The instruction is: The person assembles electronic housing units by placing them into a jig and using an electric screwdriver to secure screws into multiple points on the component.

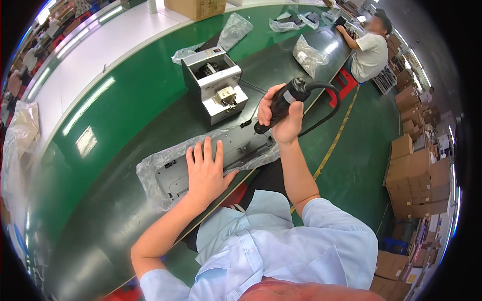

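Observation:
My right hand [288, 119] is closed around a black electric screwdriver [287, 104], its cable curling from the upper end. The tool's lower tip is over the right part of a long grey panel [236, 143]; whether it touches cannot be told. Fingers spread, my left hand [207, 170] lies flat on the panel's left half. Clear plastic wrap [147, 175] lies around the panel. Just beyond stands a silver and black screw feeder [213, 83] with an open top.
A green-topped bench [120, 173] carries the work. Plastic-bagged parts [309, 55] lie farther along it. Beyond is a green strip beside a white surface with a cardboard box [196, 7]. At the far right another person [370, 50] sits; stacked cartons [414, 175] stand across the floor.

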Available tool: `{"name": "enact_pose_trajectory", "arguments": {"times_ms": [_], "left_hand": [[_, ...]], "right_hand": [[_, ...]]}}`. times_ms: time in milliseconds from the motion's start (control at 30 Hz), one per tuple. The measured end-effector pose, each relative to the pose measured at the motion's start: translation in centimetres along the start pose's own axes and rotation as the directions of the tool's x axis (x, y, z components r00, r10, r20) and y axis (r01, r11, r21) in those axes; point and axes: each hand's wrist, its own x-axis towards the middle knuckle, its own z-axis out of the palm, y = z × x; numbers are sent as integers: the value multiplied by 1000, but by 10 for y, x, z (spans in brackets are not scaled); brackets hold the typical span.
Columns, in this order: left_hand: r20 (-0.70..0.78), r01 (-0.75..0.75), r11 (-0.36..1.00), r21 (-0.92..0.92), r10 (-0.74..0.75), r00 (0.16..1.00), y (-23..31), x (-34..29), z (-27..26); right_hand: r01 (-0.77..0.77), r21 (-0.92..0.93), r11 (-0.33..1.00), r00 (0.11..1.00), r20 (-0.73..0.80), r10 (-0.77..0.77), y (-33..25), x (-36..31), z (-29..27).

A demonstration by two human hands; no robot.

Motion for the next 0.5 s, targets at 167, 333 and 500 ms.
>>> {"name": "enact_pose_trajectory", "arguments": {"times_ms": [167,333,500], "left_hand": [[43,24,1000,18,-25,999,0,1,2],[37,14,999,35,-15,999,2,1,2],[37,-4,999,39,3,999,3,2,6]], "right_hand": [[-8,-80,997,1000,-29,5,-19,-17,-25],[-17,-67,998,998,-68,13,-24,-23,-35],[-51,-78,996,994,-102,43,-12,-28,-41]]}}
